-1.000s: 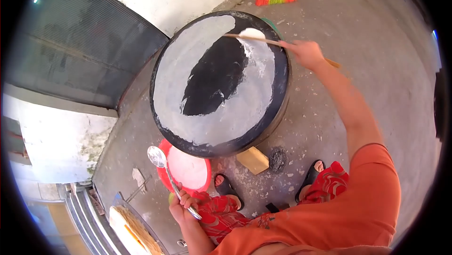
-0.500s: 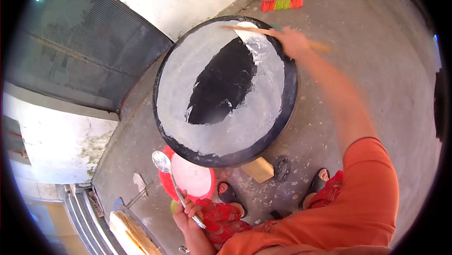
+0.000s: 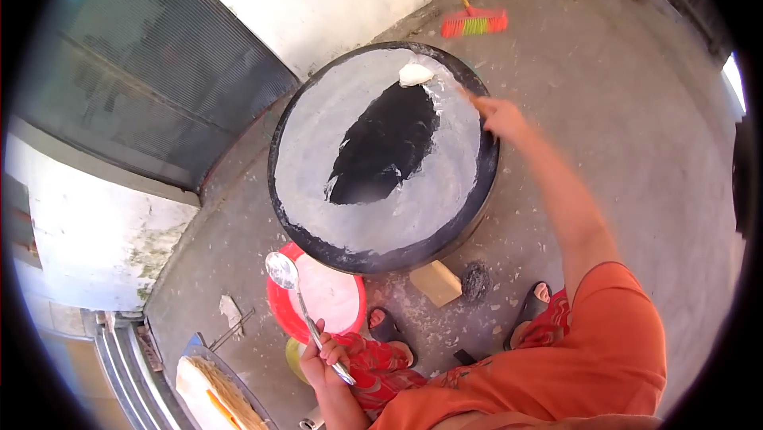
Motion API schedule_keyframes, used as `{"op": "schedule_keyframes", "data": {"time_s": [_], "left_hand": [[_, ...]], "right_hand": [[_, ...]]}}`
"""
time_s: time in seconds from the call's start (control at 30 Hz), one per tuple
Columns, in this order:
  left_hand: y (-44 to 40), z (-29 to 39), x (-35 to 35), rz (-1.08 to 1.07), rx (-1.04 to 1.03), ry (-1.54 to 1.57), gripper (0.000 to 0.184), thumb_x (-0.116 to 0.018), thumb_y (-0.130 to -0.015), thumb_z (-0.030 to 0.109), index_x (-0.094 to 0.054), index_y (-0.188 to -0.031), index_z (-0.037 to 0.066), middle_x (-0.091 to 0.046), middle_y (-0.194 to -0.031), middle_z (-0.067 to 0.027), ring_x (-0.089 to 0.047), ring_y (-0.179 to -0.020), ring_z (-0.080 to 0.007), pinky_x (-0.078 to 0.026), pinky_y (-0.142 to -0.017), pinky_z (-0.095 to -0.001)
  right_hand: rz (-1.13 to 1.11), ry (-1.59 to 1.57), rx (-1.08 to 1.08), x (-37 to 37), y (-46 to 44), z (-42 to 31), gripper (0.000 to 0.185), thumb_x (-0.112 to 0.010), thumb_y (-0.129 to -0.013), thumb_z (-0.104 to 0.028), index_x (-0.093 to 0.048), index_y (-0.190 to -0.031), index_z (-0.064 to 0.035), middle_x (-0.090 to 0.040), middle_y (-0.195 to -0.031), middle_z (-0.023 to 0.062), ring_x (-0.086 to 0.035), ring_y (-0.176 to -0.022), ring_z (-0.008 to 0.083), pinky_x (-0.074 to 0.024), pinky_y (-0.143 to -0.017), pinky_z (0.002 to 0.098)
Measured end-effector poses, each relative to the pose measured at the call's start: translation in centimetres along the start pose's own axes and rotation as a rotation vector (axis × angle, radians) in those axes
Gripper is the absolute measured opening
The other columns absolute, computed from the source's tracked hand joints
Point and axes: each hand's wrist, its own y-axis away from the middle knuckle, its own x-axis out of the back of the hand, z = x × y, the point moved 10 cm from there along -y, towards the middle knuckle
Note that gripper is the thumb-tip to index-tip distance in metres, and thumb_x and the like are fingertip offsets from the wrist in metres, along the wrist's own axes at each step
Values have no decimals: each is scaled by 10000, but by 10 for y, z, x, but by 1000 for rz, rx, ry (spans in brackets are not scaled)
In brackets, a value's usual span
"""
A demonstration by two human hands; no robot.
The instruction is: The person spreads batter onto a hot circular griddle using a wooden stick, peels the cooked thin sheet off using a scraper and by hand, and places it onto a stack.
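A large round black griddle [image 3: 486,161] stands before me, with a thin layer of white batter [image 3: 306,164] spread over much of it. A dark, roughly oval patch in its middle is uncovered. At the far side lies a thick white lump of batter [image 3: 415,74]. Over the griddle's right rim, my right hand [image 3: 502,118] is closed around a wooden spreader [image 3: 475,102], blurred by motion. My left hand [image 3: 324,354] grips the handle of a metal ladle [image 3: 282,269]; its bowl hangs above the red basin [image 3: 278,303], which holds pale batter.
A broom [image 3: 474,22] with orange and green bristles stands beyond the griddle. Near my feet are a tan block [image 3: 436,283] and a dark scourer-like clump [image 3: 476,282]. Thin flat sheets [image 3: 208,398] lie stacked at lower left. A grey shutter [image 3: 151,72] is at left.
My right hand has come nearer and slightly right with the spreader, whose tip has left the batter lump. The lump now sits nearer the dark patch. My left hand still holds the ladle.
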Motion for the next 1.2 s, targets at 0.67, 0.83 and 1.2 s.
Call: {"op": "schedule_keyframes", "data": {"time_s": [0.67,0.83,1.2], "left_hand": [[29,25,27,-54,-18,-2,304,-378,-889,126,-471,-1108,-62,-466,-712,-44,-394,-480,-93,-338,-395,-217],[30,28,31,-88,34,66,313,-363,-912,163,-457,-1126,-46,-453,-750,-82,-404,-517,-122,-330,-414,-233],[36,43,41,-107,3,86,304,-360,-908,148,-455,-1117,-51,-452,-774,-87,-391,-513,-124,-331,-421,-237]], "right_hand": [[156,105,-75,-20,63,7,262,-464,-852,-204,-632,-1051,-169,-643,-948,116,-617,-820,245,-471,-734,319],[-151,162,105,-102,79,-67,299,-448,-837,-190,-618,-1079,-232,-619,-1012,119,-602,-913,249,-462,-781,339],[-321,117,155,-88,95,-67,288,-456,-842,-205,-616,-1081,-209,-629,-980,124,-611,-858,249,-467,-755,321]]}}
